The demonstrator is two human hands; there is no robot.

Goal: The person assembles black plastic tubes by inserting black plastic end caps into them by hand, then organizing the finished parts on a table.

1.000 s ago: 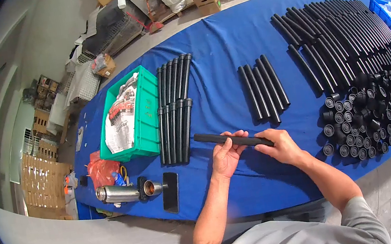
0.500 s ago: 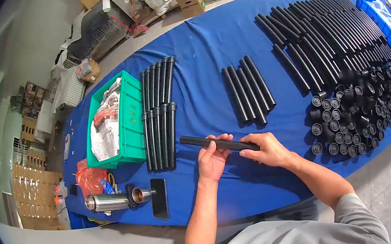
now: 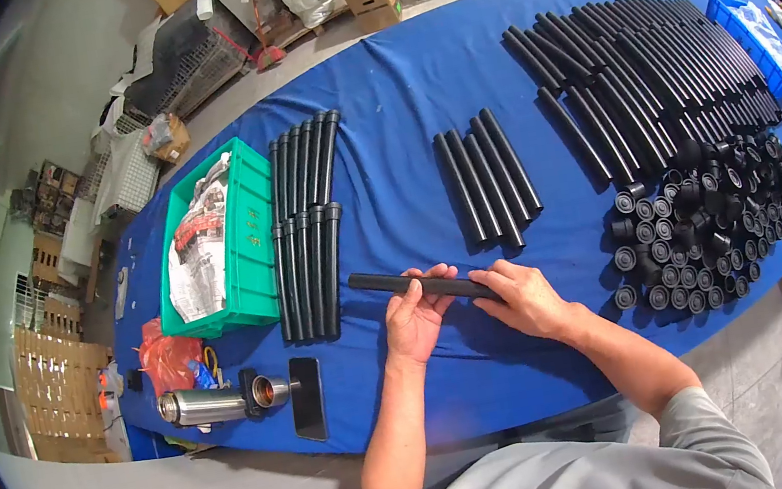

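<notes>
A black tube [image 3: 376,281] lies level across both hands, above the blue cloth. My left hand [image 3: 413,322] is closed round its middle, thumb on the near side and fingertips showing beyond. My right hand [image 3: 529,303] wraps the tube's right end and covers it. Beyond the hands, several loose black tubes [image 3: 491,184] lie side by side on the cloth. To the left are two rows of black tubes with wider collars at their far ends [image 3: 311,277]. On the right spreads a heap of round black caps [image 3: 680,252].
A green crate [image 3: 245,251] with newspaper stands left. Near it sit a steel flask [image 3: 208,405], its cup [image 3: 270,392], a phone [image 3: 307,399] and a red plastic bag [image 3: 168,359]. Rows of black tubes [image 3: 639,76] and a blue basket [image 3: 761,47] occupy the far right.
The whole view has shifted slightly, so the table's things appear a little further left. Both hands keep hold of the tube; the right hand's fingers have shifted slightly at its end.
</notes>
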